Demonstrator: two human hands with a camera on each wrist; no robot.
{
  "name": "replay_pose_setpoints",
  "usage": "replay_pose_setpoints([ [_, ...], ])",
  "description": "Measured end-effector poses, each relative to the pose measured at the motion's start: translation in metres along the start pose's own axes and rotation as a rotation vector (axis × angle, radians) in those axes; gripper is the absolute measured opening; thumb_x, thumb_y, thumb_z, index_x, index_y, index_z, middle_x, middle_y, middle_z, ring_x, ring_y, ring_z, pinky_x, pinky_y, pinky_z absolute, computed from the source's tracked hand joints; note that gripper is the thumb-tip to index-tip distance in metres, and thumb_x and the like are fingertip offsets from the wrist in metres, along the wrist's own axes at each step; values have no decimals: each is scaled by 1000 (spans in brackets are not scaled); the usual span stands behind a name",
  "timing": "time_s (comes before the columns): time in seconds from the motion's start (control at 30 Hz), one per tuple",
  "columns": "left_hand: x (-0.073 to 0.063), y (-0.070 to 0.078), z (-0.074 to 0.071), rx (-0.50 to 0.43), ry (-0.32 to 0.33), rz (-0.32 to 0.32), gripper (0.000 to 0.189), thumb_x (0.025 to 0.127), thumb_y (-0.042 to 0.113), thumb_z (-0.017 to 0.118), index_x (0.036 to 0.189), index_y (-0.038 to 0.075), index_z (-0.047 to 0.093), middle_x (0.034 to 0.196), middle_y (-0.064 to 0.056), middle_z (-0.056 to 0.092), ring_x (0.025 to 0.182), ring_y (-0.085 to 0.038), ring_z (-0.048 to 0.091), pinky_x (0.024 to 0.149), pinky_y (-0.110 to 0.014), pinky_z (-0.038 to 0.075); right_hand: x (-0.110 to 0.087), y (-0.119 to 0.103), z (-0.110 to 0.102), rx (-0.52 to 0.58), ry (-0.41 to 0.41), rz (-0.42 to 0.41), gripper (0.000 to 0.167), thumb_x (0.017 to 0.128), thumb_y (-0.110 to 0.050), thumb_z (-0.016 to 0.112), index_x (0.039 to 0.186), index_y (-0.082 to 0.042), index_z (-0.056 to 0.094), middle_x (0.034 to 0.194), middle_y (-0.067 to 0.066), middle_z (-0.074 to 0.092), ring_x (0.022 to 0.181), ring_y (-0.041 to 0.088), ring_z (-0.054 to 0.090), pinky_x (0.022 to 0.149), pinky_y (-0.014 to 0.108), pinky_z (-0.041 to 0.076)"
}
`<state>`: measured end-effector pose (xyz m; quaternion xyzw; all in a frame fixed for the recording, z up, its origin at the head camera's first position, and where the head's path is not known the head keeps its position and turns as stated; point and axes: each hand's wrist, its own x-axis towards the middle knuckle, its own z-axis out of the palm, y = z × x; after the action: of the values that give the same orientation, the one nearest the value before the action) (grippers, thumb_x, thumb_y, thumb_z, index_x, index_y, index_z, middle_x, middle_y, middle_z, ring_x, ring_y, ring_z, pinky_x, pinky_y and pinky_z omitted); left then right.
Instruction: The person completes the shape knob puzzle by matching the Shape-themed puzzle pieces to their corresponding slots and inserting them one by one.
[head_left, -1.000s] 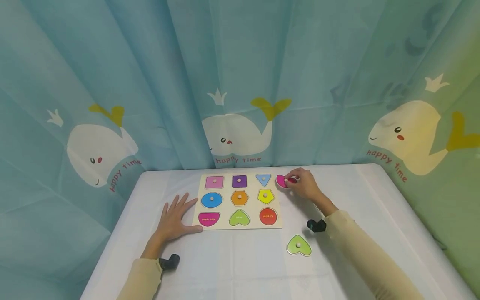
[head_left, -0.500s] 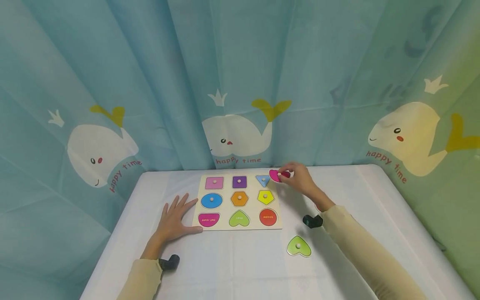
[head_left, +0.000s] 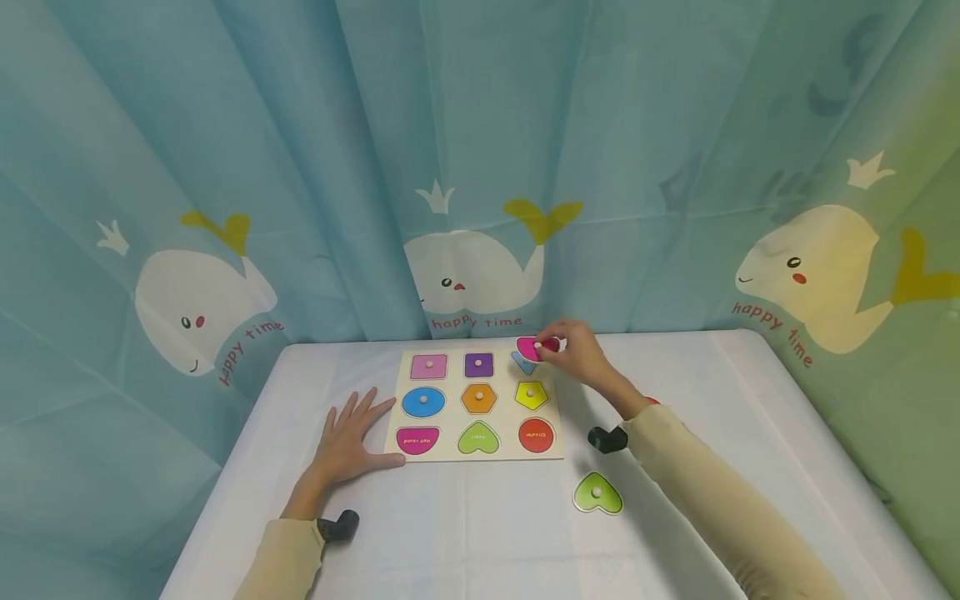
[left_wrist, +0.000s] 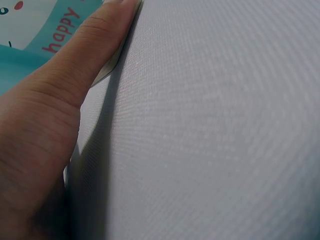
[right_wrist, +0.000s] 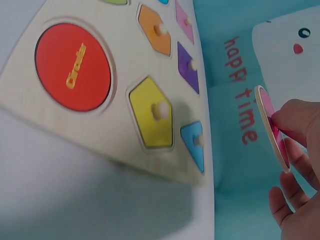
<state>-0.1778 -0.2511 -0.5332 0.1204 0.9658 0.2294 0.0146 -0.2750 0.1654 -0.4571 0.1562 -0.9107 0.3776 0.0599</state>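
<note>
My right hand (head_left: 581, 357) pinches a magenta half-round puzzle piece (head_left: 527, 348) by its knob, held above the far right corner of the wooden puzzle board (head_left: 453, 414). In the right wrist view the half-round piece (right_wrist: 273, 129) is seen nearly edge-on, raised off the board. My left hand (head_left: 348, 439) lies with spread, straight fingers at the board's left edge, its thumb touching the near left corner. Along the board's near row, the half-round, heart and circle recesses show printed words. Knobbed pieces fill the middle and far rows; the blue triangle (right_wrist: 194, 146) is partly covered in the head view.
A green heart piece (head_left: 597, 493) lies on the white table (head_left: 465, 533), to the right of and nearer than the board. Part of a red piece (head_left: 652, 401) shows behind my right forearm. A blue curtain (head_left: 637, 250) with whales hangs behind the table.
My right hand has lifted the half-round piece and carried it left, from beside the board to over its far right corner. The left hand has stayed in place.
</note>
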Motion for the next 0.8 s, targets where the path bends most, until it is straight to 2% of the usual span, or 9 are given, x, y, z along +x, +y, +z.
replay_pose_setpoints([
  [0.37,-1,-2,0,-5,1,4,100,72,59,85,155,17,47,167,-20,27,153,-49,13,117,-75,2,7,-27,24,24,-45,-11,17,91,-13,78,106,-7,80,119,14,68,116,33,55,94,49,54],
  [0.8,1,-4,1,4,-12,-7,101,72,63,83,156,18,46,168,-18,26,154,-48,11,118,-74,1,7,-54,66,84,-97,-108,11,91,-12,79,101,-8,81,105,6,73,106,26,60,95,47,50],
])
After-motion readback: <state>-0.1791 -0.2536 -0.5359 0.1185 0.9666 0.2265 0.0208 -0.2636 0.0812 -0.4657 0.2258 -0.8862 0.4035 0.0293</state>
